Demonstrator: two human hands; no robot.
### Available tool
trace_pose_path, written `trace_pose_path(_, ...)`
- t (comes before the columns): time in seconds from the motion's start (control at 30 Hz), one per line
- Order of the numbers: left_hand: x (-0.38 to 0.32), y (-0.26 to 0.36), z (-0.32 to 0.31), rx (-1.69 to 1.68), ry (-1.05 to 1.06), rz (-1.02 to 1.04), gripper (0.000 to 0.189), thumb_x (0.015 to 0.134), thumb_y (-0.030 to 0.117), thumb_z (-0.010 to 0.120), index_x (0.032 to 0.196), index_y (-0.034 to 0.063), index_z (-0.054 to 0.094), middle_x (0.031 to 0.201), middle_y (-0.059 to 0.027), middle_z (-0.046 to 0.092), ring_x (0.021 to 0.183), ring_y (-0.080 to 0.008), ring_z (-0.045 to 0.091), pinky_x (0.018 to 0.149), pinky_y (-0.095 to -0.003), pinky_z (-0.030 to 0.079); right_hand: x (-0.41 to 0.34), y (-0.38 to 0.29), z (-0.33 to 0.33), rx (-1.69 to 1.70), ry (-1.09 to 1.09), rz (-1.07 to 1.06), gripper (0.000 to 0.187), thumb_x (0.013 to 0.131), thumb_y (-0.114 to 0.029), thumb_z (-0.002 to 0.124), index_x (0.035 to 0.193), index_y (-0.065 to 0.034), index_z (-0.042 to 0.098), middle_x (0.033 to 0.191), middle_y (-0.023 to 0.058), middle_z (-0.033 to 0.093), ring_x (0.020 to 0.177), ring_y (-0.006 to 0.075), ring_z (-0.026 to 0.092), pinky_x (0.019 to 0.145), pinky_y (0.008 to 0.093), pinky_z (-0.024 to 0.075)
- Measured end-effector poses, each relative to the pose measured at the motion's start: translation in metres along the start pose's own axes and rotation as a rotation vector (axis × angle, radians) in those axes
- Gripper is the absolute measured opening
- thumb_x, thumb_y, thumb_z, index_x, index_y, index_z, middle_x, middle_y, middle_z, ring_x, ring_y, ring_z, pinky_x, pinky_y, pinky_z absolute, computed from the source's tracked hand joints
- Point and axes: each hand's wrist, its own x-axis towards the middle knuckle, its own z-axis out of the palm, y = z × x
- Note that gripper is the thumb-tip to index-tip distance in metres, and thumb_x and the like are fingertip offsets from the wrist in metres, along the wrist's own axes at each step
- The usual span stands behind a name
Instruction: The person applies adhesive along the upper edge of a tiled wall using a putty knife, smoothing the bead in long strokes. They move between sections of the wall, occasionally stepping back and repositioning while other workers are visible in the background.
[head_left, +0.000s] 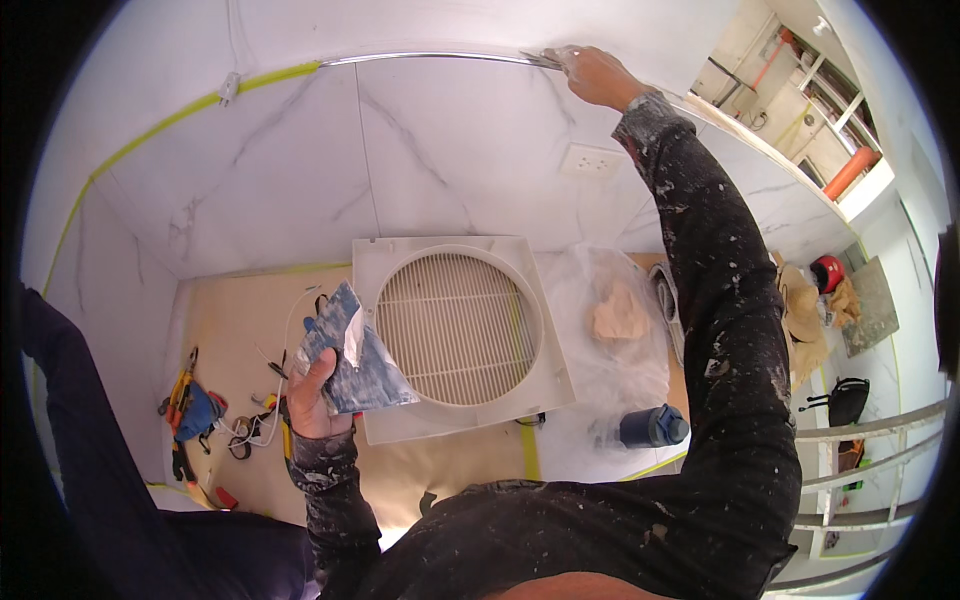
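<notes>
My right hand (598, 77) reaches up to the wall and grips a thin metal putty knife (541, 60), its blade against the shiny metal trim strip (427, 55). That strip runs along the top of white marble-look tiles (300, 165), with the plain white wall (450, 26) above. Lower down, my left hand (313, 394) holds a flat blue-grey board (375, 382) smeared with filler. A lump of white putty (353, 337) sits on the board. Behind and right of it stands a white plastic louvred housing (555, 382) with a large round opening.
Yellow tape (187, 112) continues the trim line leftward, past a hanging white plug (229, 88). A wall socket (592, 160) is set in the tiles. Tools in a blue pouch (196, 412) lie on brown covering (232, 315). A dark bottle (651, 427) rests beside plastic sheeting (592, 360). Metal railing (862, 431) stands right.
</notes>
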Motion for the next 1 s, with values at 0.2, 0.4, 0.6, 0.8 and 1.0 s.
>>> trace_pose_path(0.2,-0.010,0.002,-0.007,0.008,0.001,0.014,0.049,0.087,0.011,0.069,0.131,-0.0032,0.053,0.121,-0.0136,0.065,0.108,-0.0270,0.065,0.094,-0.0397,0.053,-0.037,0.040,-0.034,0.042,0.035,-0.070,0.045,0.089,-0.008,0.046,0.131,-0.0088,0.061,0.122,0.0171,0.066,0.107,0.0352,0.063,0.096,0.0458,0.0490)
trace_pose_path(0.4,-0.012,-0.006,0.008,-0.030,-0.022,-0.010,0.056,0.084,0.012,0.072,0.134,-0.0023,0.051,0.122,-0.0127,0.065,0.108,-0.0260,0.065,0.096,-0.0393,0.052,0.000,0.030,-0.011,-0.090,0.095,-0.099,0.043,0.090,-0.010,0.046,0.129,-0.0101,0.062,0.122,0.0157,0.066,0.107,0.0334,0.064,0.096,0.0444,0.0500)
trace_pose_path(0.6,-0.020,-0.004,0.024,-0.029,-0.035,-0.001,0.055,0.082,0.010,0.076,0.130,-0.0010,0.053,0.121,-0.0133,0.064,0.108,-0.0266,0.064,0.097,-0.0398,0.051,0.014,-0.001,0.014,0.018,0.039,0.027,0.047,0.087,-0.008,0.047,0.132,-0.0109,0.061,0.116,0.0178,0.067,0.105,0.0342,0.065,0.093,0.0455,0.0512)
trace_pose_path(0.8,-0.023,0.007,0.028,0.035,-0.114,-0.045,0.046,0.087,0.012,0.069,0.128,-0.0027,0.055,0.118,-0.0129,0.066,0.104,-0.0248,0.066,0.094,-0.0372,0.052,-0.078,-0.026,-0.059,0.077,-0.092,-0.081,0.042,0.090,-0.005,0.051,0.131,-0.0086,0.061,0.125,0.0172,0.064,0.114,0.0345,0.060,0.102,0.0429,0.0461)
trace_pose_path(1.0,-0.007,0.009,0.060,0.315,-0.235,-0.019,0.036,0.089,0.015,0.069,0.120,-0.0034,0.061,0.110,-0.0087,0.068,0.099,-0.0181,0.066,0.088,-0.0327,0.052,-0.171,-0.141,-0.129,0.282,0.099,-0.616,0.037,0.091,-0.002,0.053,0.125,-0.0124,0.065,0.129,0.0080,0.065,0.116,0.0293,0.061,0.109,0.0457,0.0431)
